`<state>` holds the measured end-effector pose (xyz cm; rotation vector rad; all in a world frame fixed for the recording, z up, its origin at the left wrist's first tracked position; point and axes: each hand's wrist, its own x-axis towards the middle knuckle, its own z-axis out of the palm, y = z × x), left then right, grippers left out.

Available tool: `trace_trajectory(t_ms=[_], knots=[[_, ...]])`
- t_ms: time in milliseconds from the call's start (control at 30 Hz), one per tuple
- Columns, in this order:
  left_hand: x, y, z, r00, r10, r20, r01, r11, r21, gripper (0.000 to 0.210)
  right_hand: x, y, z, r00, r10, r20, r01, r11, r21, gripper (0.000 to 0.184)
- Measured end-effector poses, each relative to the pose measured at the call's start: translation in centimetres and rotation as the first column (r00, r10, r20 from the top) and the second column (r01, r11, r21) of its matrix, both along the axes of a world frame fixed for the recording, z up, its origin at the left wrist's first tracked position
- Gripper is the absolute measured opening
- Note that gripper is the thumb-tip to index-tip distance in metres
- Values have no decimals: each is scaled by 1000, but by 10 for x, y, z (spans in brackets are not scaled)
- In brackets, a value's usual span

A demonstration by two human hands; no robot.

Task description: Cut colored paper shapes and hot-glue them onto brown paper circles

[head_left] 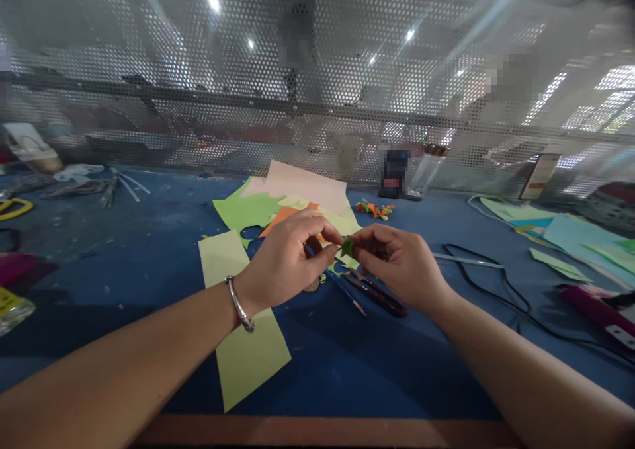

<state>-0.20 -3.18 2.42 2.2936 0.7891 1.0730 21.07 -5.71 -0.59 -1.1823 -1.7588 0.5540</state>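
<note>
Between both hands, over the middle of the blue table, is a small green paper piece, partly covered by fingertips. My left hand pinches its left side between thumb and forefinger. From the right, my right hand grips the same piece with thumb and fingers. Below them lie a thin blue brush-like tool and dark-handled scissors or pliers, whose kind I cannot make out fully. A pale yellow-green paper sheet lies under my left wrist.
Behind the hands are green paper, pink paper and a pile of orange and green scraps. A black cable runs on the right near a magenta tool. A perforated metal screen stands behind.
</note>
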Motion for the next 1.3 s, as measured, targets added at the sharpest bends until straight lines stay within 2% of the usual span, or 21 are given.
trace_trajectory(t_ms=[133, 300, 533, 833, 1033, 1100, 1200, 1300], knots=[[0, 1, -2, 1000, 0, 19, 0, 999, -46, 8, 0, -1, 1, 1000, -9, 22, 9, 1000, -7, 12], [1, 2, -4, 996, -62, 57, 67, 993, -94, 9, -2, -3, 2, 1000, -8, 19, 9, 1000, -19, 12], [1, 4, -4, 996, -65, 66, 72, 992, -100, 10, -2, -3, 1, 1000, -6, 23, 6, 1000, -28, 14], [2, 7, -9, 993, -80, 92, 78, 997, 20, 15, 0, -1, -3, 999, 7, 38, -7, 1000, -17, 14], [0, 8, -8, 998, -46, -33, 53, 963, 263, 16, 0, -1, -4, 999, 17, 27, -16, 1000, -14, 13], [-1, 9, -8, 998, -38, -51, 52, 950, 309, 16, 0, -1, -5, 1000, 20, 13, -19, 1000, -17, 14], [0, 11, -10, 999, -28, -26, 34, 956, 293, 17, -1, -1, -5, 1000, 27, 5, -27, 999, -19, 14], [1, 12, -10, 1000, -21, 4, 20, 985, 174, 16, -1, -2, -5, 999, 13, 34, -13, 1000, -10, 12]])
